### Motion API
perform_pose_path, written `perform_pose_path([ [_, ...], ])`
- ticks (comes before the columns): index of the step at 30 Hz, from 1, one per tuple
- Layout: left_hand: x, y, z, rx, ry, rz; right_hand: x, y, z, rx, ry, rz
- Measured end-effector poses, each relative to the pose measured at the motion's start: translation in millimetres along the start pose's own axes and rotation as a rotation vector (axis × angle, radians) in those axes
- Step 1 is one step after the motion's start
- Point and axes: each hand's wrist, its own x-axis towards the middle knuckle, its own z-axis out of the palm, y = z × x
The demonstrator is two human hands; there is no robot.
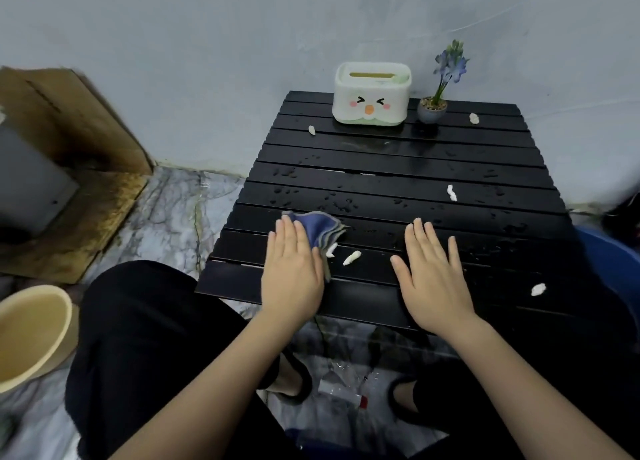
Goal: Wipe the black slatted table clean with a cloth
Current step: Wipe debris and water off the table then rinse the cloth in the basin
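The black slatted table stands against the wall, wet with drops and strewn with several white crumpled scraps, one lying between my hands. A folded blue and grey cloth lies near the table's front left. My left hand rests flat on the cloth's left part with straight fingers. My right hand lies flat on the bare slats to the right, fingers spread, holding nothing.
A white tissue box with a cartoon face and a small potted blue flower stand at the table's far edge. A cream bin sits at lower left, cardboard beyond it, a blue basin at the right.
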Motion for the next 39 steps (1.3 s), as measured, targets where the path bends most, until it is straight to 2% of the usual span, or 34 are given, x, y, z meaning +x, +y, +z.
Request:
perform_pose_path([
  [5, 12, 39, 10, -0.077, -0.014, 0.179, 0, 2, 3, -0.020, 0.028, -0.007],
  [7, 15, 45, 9, -0.264, -0.057, 0.224, 0, 2, 4, -0.023, 0.040, -0.010],
  [10, 26, 42, -9, -0.745, -0.146, 0.090, 1, 3, 4, -0.027, 0.025, -0.009],
  [12, 39, 30, -22, -0.886, -0.037, -0.030, 1, 3, 3, -0.025, 0.013, -0.007],
  [15, 66, -7, -36, -0.821, 0.123, -0.125, 1, 1, 1, -0.013, 0.002, -0.001],
  [19, 104, -64, -35, -0.596, 0.054, -0.165, 1, -1, -1, -0.011, -0.014, 0.015],
  [21, 116, -81, -28, -0.361, 0.011, -0.157, 2, -2, -2, -0.018, -0.018, 0.021],
  [23, 120, -88, -21, -0.191, 0.020, -0.111, 2, -3, -2, -0.023, -0.021, 0.022],
  [25, 125, -88, -14, -0.137, 0.015, -0.054, 2, -3, -2, -0.012, -0.019, 0.027],
  [30, 141, -49, 1, -0.142, -0.068, 0.031, 3, -3, 0, -0.016, -0.005, 0.034],
  [36, 145, 49, 23, -0.260, -0.141, 0.386, 3, -4, -1, -0.027, 0.004, 0.026],
  [39, 144, 76, 25, -0.365, -0.181, 0.460, 4, -2, -2, -0.017, 0.002, 0.017],
])
